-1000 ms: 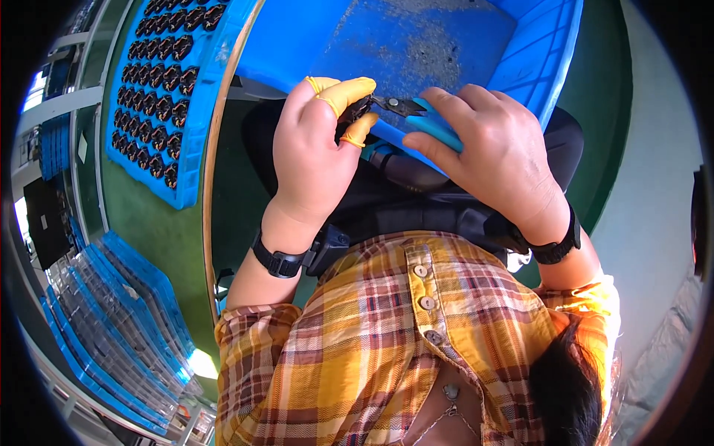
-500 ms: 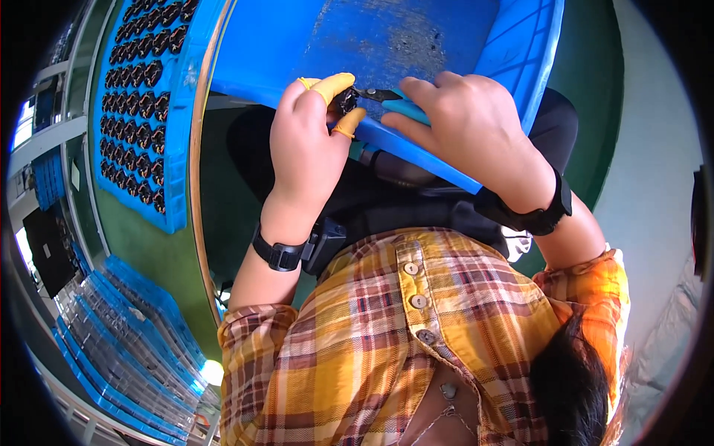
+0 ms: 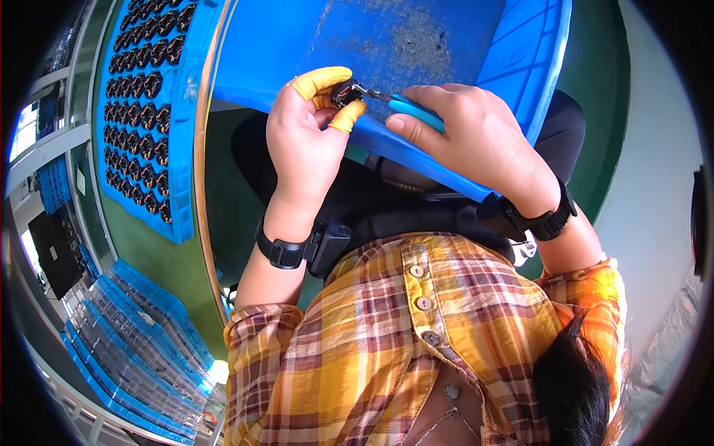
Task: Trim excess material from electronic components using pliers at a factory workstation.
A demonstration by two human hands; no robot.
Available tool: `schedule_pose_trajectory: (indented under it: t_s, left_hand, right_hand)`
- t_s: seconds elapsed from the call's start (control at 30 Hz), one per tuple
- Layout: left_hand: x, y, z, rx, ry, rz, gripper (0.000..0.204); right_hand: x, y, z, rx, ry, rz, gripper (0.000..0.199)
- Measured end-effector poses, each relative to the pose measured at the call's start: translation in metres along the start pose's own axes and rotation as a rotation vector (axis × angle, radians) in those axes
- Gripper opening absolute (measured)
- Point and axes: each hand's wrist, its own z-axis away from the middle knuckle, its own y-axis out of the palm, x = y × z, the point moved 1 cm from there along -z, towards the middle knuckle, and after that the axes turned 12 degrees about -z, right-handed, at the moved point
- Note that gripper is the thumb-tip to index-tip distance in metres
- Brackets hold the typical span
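My left hand (image 3: 305, 130), with yellow finger cots on thumb and forefinger, pinches a small round black part (image 3: 344, 93) with copper-coloured bits; it looks like a small motor winding. In my right hand (image 3: 465, 126) is a pair of cutting pliers (image 3: 416, 114) with blue handles. Their metal jaws point left and meet the right side of the black part. Whether the jaws are closed on a wire is too small to tell. Both hands are over the near edge of a blue bin (image 3: 446, 175).
Small cut scraps (image 3: 424, 48) lie on the bin's floor. To the left, a blue tray (image 3: 178, 201) holds rows of similar black parts on a green table (image 3: 167, 256) with a wooden edge. Stacked blue and clear trays (image 3: 137, 349) stand at lower left.
The black part has turned in my left fingers, showing more of its face. My right hand has shifted slightly, and the pliers' jaws now slant up-left against the part.
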Motion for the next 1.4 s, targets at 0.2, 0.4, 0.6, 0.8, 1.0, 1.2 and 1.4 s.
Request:
schedule_pose_trajectory:
  t_s: [0.2,0.4,0.6,0.8,1.0,1.2,1.4]
  left_hand:
    - [0.002,-0.001,0.001,-0.039,0.06,-0.063,0.038]
    - [-0.002,-0.005,-0.001,-0.081,0.261,-0.329,0.036]
    - [-0.001,0.0,-0.001,-0.058,0.195,-0.238,0.035]
    - [0.003,-0.009,-0.003,-0.002,0.033,-0.154,0.038]
    - [0.001,-0.013,-0.001,0.053,-0.08,0.229,0.039]
    - [0.002,-0.017,0.005,0.156,-0.16,0.522,0.042]
    - [0.003,-0.016,0.009,0.119,-0.091,0.406,0.043]
  right_hand:
    - [0.005,0.0,0.002,-0.005,-0.01,0.034,0.048]
    - [0.01,-0.002,0.003,-0.036,-0.071,0.097,0.043]
    - [0.008,0.001,0.002,-0.028,-0.083,0.129,0.041]
    - [0.005,0.005,0.001,-0.07,-0.037,-0.171,0.044]
    - [0.007,0.005,0.003,-0.002,0.104,-0.251,0.046]
    - [0.018,0.004,0.005,0.02,0.121,-0.25,0.046]
    - [0.023,0.004,0.009,0.003,0.104,-0.23,0.047]
